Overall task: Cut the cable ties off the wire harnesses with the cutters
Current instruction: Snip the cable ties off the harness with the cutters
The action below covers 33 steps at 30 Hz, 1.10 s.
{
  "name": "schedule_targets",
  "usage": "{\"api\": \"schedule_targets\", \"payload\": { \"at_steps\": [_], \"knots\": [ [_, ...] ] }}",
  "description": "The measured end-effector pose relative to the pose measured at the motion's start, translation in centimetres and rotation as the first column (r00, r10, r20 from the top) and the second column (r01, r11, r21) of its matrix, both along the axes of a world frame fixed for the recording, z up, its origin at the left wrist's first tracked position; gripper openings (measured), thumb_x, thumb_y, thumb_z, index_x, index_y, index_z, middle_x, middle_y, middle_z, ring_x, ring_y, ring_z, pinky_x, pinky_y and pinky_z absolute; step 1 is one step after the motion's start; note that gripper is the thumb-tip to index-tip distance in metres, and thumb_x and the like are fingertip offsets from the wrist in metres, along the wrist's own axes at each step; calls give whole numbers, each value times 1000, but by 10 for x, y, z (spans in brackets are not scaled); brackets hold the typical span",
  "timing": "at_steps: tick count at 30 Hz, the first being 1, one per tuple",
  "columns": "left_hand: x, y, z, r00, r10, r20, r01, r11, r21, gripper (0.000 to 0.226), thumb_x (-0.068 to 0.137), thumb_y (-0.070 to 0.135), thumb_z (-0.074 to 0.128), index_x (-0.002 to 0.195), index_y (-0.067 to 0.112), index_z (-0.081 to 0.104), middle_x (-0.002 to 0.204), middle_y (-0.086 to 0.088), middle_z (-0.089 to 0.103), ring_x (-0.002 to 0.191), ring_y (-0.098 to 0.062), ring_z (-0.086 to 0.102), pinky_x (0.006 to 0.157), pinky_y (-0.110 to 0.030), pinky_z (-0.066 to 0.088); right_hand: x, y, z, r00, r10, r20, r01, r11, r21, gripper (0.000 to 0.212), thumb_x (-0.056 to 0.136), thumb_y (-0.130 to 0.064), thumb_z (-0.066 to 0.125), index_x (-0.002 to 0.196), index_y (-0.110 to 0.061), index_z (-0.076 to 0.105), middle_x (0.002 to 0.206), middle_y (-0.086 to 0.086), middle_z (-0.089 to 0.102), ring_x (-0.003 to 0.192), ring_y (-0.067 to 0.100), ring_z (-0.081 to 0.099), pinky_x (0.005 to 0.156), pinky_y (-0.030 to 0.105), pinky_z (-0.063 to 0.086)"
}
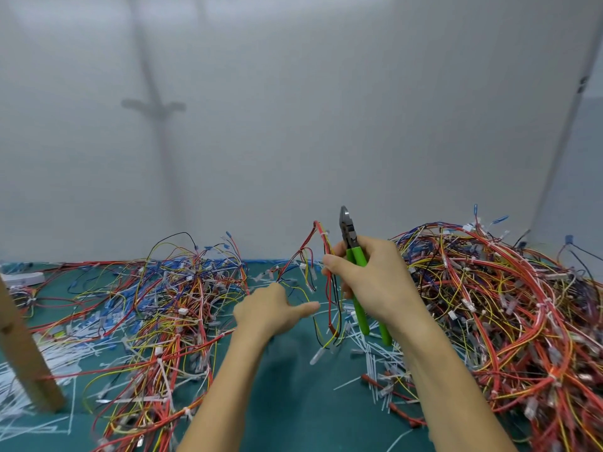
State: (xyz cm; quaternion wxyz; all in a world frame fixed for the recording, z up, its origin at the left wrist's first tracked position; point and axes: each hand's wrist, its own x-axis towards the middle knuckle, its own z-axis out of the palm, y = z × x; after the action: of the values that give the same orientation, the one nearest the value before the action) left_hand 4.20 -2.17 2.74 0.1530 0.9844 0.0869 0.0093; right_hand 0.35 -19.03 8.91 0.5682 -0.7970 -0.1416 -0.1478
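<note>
My right hand (375, 282) grips the green-handled cutters (357, 256), whose dark jaws are closed and point up. Its thumb and forefinger also pinch a thin wire harness (321, 243) of red, yellow and black wires. The harness stands up beside the jaws and hangs down to the mat. A white cable tie (324, 235) wraps it near the top, just left of the jaws. My left hand (270, 311) is lower and to the left, thumb stretched out to the right. Its fingers reach into a side branch of the harness and are hidden behind the hand.
A tall heap of tied harnesses (505, 305) fills the right side and a flatter tangle (169, 305) lies on the left. Cut white ties (375, 357) litter the green mat (293, 402). A cardboard piece (23, 350) stands at far left, and a grey wall rises behind.
</note>
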Motion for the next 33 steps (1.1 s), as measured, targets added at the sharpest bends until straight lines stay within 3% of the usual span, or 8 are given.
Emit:
{"api": "schedule_targets", "payload": {
  "at_steps": [3, 6, 10, 12, 15, 19, 27, 33],
  "knots": [
    [3, -3, -12, 987, -123, -99, 83, 938, -337, 34, 82, 50, 66, 75, 18, 73, 70, 9, 74, 68, -10, 73, 73, -26, 55, -1, 0, 1, 1000, 0, -2, -1, 1000, -12, 16, 84, -24, 73, 72, -19, 64, 73, 2, 73, 53, 11, 56, 66, 45, 58],
    [2, -6, -19, 997, -70, -36, 30, 762, -646, 14, 87, 23, 69, 77, 14, 69, 67, 3, 71, 65, -16, 70, 50, -17, 46, -1, 0, 1, 1000, -8, -19, 8, 1000, -27, 15, 83, -24, 73, 73, -17, 65, 71, 3, 72, 57, 16, 57, 69, 49, 58],
    [1, -3, -8, 1000, 1, 6, 5, 427, -904, 11, 93, 11, 61, 82, 8, 63, 81, -9, 73, 78, -19, 70, 70, -26, 56, 2, -2, -2, 998, -50, -46, 46, 995, -87, 17, 81, -29, 75, 74, -17, 65, 66, 0, 68, 62, 21, 60, 69, 44, 58],
    [0, 1, 5, 1000, 9, 5, 4, 198, -980, 11, 95, 5, 54, 92, 3, 65, 84, -10, 75, 75, -19, 73, 75, -31, 59, 3, -2, -4, 995, -100, -21, 95, 984, -153, 20, 81, -30, 73, 73, -16, 62, 61, -1, 63, 62, 23, 58, 65, 37, 52],
    [-1, 8, 21, 997, -39, -62, -67, -156, -985, 25, 99, 15, 48, 102, -1, 67, 74, -6, 63, 52, -11, 55, 55, -27, 57, 6, -3, -9, 988, -151, -30, 135, 945, -298, 20, 83, -30, 68, 72, -16, 59, 60, -3, 58, 64, 21, 54, 59, 31, 43],
    [-2, 19, 29, 982, -179, -63, -135, -429, -893, 58, 100, 38, 28, 112, -6, 63, 71, -5, 50, 54, -10, 29, 47, -20, 33, 6, -3, -16, 979, -182, -89, 102, 822, -560, 24, 86, -34, 61, 81, -11, 60, 76, 6, 62, 75, 28, 57, 61, 34, 40],
    [-2, 13, 30, 999, -14, -41, -42, -444, -895, 27, 102, 14, 44, 104, -3, 64, 61, -1, 55, 44, -4, 47, 51, -17, 53, 5, 3, -19, 940, -335, 55, 307, 770, -559, 32, 96, -42, 51, 105, -11, 47, 102, 8, 56, 90, 32, 57, 70, 37, 38],
    [-8, 5, 35, 980, 128, 149, 172, -186, -967, 15, 90, 15, 63, 87, 2, 71, 63, 1, 67, 55, -5, 65, 58, -19, 58, 5, 0, -16, 974, -227, 17, 197, 805, -560, 37, 96, -54, 47, 103, -17, 47, 99, 4, 57, 91, 27, 55, 70, 36, 37]
  ]
}}
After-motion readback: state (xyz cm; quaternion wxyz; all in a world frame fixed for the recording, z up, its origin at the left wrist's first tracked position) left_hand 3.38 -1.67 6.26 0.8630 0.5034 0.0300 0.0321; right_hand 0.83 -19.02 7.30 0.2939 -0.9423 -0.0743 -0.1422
